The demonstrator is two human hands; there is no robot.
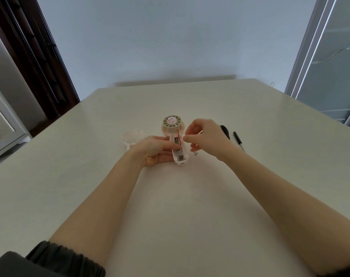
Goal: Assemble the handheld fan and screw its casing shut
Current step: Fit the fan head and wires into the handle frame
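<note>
The open fan body [177, 139] lies on the pale table [170, 196], handle toward the person; the left hand [155, 149] holds its side with flat fingers, and the right hand [205, 136] pinches shut above it, on what I cannot tell; the thin red wire [179, 140] could get squashed or pulled loose when the cover [132, 137] goes on; the tiny screws [196, 152] could roll away; a screwdriver [225, 130] waits nearby; behind are a blue-grey wall, a dark door frame and a glass door.
</note>
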